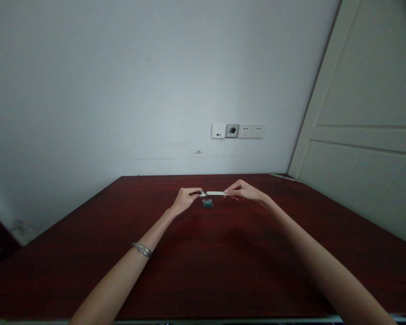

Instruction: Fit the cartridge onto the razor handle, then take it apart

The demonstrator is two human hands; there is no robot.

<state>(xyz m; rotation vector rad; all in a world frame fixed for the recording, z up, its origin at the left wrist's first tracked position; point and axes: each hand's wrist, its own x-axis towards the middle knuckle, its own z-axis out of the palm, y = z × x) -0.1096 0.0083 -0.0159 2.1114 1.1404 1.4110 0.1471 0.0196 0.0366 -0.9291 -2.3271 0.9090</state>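
My left hand point(186, 198) is closed in a pinch on a small, shiny, whitish piece point(203, 194), too small to name. My right hand point(242, 190) pinches the right end of a slim white stick-like object point(216, 193), which lies level and points left. The stick's left end is very close to the small piece; whether they touch I cannot tell. Just below them, a small clear case point(207, 203) with something dark green in it rests on the table.
The dark red wooden table point(203, 262) reaches back to a pale wall point(155, 90). Wall sockets point(251, 131) sit above its far edge. A white panelled door point(368, 135) stands along the right side. A silvery bracelet point(142, 249) circles my left wrist.
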